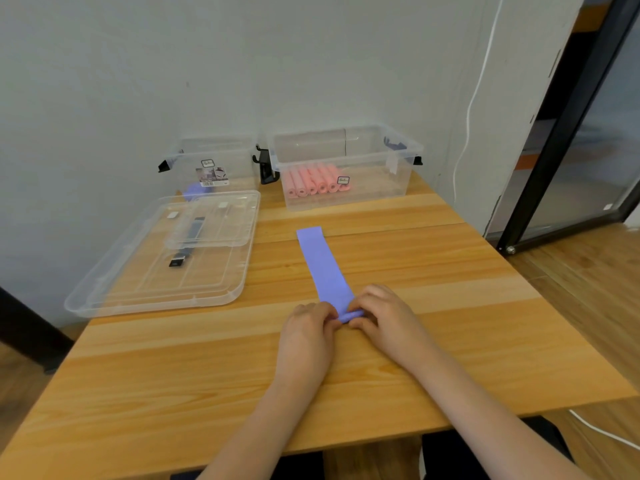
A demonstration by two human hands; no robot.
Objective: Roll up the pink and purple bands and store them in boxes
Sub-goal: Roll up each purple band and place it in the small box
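we are starting the roll on a purple band (325, 265) lying flat on the counter (433, 306).
our left hand (308, 327) and right hand (384, 315) are pinching its near end into a first curl; pink rolls (313, 183) are already sitting in the right box (401, 168), one purple roll (194, 191) seemingly in the left box (239, 161), so we are judging the pink done and the purple barely begun.

Even, soft indoor light; no hard shadows under my hands (346, 327). Mild sheen on table (450, 271) toward 1 o'clock and on clear lids (156, 271) at 9 o'clock. Wide-angle bowing at edges: door frame (568, 126) at 2 o'clock leans. Overall slightly soft; forearms at 6 o'clock blurred.
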